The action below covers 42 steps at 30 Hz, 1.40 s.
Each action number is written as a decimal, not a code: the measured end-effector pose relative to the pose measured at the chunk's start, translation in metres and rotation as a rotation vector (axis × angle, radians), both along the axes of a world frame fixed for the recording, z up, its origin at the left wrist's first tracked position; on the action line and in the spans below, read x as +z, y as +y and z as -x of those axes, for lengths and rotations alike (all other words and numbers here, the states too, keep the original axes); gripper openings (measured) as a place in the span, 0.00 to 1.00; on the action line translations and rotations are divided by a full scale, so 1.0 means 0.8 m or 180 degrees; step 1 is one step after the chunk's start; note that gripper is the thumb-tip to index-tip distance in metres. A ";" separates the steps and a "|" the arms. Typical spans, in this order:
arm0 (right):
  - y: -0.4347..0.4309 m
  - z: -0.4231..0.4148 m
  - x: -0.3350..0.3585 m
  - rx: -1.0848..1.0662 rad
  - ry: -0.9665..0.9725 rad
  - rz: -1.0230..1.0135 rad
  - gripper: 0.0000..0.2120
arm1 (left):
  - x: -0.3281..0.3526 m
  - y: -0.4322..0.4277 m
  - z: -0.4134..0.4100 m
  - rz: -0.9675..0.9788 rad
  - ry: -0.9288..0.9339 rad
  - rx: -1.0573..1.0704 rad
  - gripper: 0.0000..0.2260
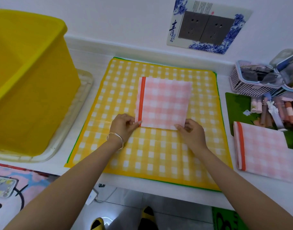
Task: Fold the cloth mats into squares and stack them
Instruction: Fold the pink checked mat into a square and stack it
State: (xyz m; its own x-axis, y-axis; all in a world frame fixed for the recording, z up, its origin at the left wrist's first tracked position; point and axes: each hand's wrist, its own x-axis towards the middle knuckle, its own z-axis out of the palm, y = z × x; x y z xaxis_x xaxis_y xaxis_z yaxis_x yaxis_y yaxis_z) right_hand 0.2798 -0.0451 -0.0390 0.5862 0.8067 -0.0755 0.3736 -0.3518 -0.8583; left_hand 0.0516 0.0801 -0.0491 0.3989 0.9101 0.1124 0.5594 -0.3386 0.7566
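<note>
A: Where are we w/ the task?

B: Partway, I'd say. The pink checked mat [165, 103] btwn the hands is down to approx. a square, orange stripe [142, 98] on its left side. It looks done, or one tidy-up short. It lies flat on the yellow checked mat [159, 155], which is spread open under both hands, not folded. Green edging [217, 83] shows round that one; can't tell if it's a separate mat.

A: Anything stacked?

B: Out past the right hand [190, 133] there's a folded pink mat [265, 151] on the bench [224, 83], same orange stripe. Poss. more than one layer, can't count. So the stack's begun. The one in hand prob. goes there next, then the yellow.

A: Hands?

B: Left hand [124, 125], bracelet [116, 140] at the wrist, has its fingers curled, pinching the near-left corner right at the stripe. Right hand is pinching the near-right corner, thumb & forefinger on the edge. Mat looks flat, not lifted.

A: Further off?

B: Beyond the left hand, a big yellow plastic tub [29, 83] on a clear tray [86, 90]. Beyond the right hand, makeup tubes [278, 112] & a white basket [248, 87], then a wall socket plate [207, 27] w/ blue pattern.
</note>
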 end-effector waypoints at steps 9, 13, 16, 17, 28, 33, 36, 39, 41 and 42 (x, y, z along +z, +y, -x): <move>0.026 0.000 0.014 -0.0533 0.0269 0.0505 0.15 | 0.020 0.002 -0.024 0.0421 0.0522 0.0612 0.20; 0.029 0.001 0.020 -0.0564 0.0239 0.0697 0.16 | 0.031 0.006 -0.027 0.0300 0.1109 0.0699 0.17; 0.028 0.016 0.025 -0.0594 -0.0088 0.0641 0.16 | 0.028 0.006 -0.026 -0.0467 0.0944 0.0104 0.17; 0.026 0.022 0.024 -0.0561 -0.0507 0.0549 0.17 | 0.025 0.004 -0.025 -0.0817 0.0865 -0.0279 0.15; 0.015 0.088 -0.005 0.2025 -0.2424 0.0606 0.40 | 0.005 -0.023 -0.003 -0.0928 0.2284 -0.1609 0.40; 0.006 0.074 -0.009 0.2080 -0.2418 0.0909 0.40 | 0.002 -0.026 -0.004 -0.0951 0.2241 -0.1572 0.40; -0.009 0.038 -0.007 0.2019 -0.2353 0.1082 0.39 | 0.004 -0.027 -0.004 -0.0887 0.2282 -0.1553 0.39; -0.028 0.004 -0.003 0.1931 -0.2427 0.1263 0.40 | 0.002 -0.025 -0.004 -0.0876 0.2301 -0.1557 0.39; -0.039 -0.012 -0.002 0.1828 -0.2284 0.1369 0.39 | 0.002 -0.026 -0.005 -0.0870 0.2346 -0.1565 0.39; -0.042 -0.018 0.000 0.1766 -0.2206 0.1433 0.38 | 0.003 -0.028 -0.005 -0.0867 0.2349 -0.1568 0.40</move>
